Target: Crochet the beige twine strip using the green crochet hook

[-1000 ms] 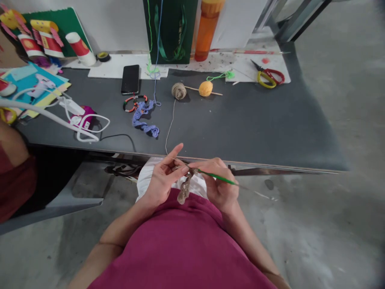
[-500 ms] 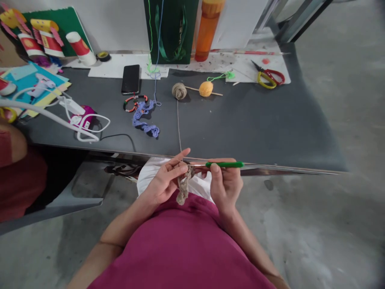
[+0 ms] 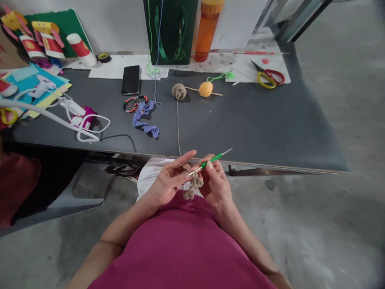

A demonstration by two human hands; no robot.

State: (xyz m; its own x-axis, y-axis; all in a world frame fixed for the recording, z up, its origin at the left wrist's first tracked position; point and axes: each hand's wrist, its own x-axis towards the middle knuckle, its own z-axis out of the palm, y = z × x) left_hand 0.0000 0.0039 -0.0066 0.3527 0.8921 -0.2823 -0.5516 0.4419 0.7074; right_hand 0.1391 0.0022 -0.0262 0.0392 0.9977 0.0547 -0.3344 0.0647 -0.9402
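My right hand (image 3: 217, 180) is closed on the green handle of a crochet hook (image 3: 212, 160), whose metal shaft points left and down toward the work. Below the shaft hangs a small curly piece of brown crochet (image 3: 194, 188). My left hand (image 3: 170, 180) pinches the top of that piece between thumb and fingers, with the index finger stretched out. A thin brown strand (image 3: 178, 128) runs from my left hand over the table edge to a brown yarn ball (image 3: 179, 91). The hook's tip is hard to make out among the fingers.
On the grey table (image 3: 255, 120) lie a purple crocheted strip (image 3: 146, 120), a beaded bracelet (image 3: 130, 105), a phone (image 3: 130, 80), a yellow yarn ball (image 3: 205, 89) by a stick, and scissors (image 3: 267, 78). An orange bottle (image 3: 207, 32) stands behind. A person's sleeve (image 3: 21, 180) shows at left.
My right hand has moved left, closer to my left hand, and the crochet hook has tilted from level to slanting down leftward. The brown crochet piece has shifted slightly right.
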